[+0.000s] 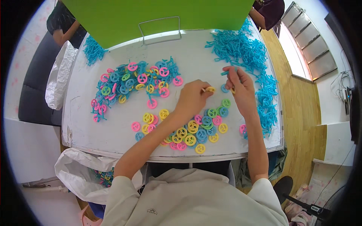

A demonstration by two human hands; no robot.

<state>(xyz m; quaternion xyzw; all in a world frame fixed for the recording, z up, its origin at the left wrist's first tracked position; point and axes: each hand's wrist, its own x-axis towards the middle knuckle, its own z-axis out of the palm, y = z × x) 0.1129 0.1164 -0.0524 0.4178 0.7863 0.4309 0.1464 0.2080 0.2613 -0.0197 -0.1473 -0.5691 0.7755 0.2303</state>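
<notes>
My left hand [191,97] pinches a small yellow plastic wheel [210,89] over the middle of the white table. To its right, my right hand [242,92] has its thumb and fingers closed on a small blue plastic stick piece [225,73]. Part of another yellow wheel [232,90] shows at the right hand's lower fingers; how it is held is hidden. A blue wheel [224,88] lies between the hands. Below them spreads a loose pile of pink, yellow, green and blue wheels [193,127], partly covered by my left forearm.
Blue stick pieces [241,49] are heaped along the right side, with a smaller heap [93,51] far left. Wheels joined with blue pieces [128,81] lie at left. A green panel [158,15] with a wire handle stands behind. A white sack [81,165] hangs at front left.
</notes>
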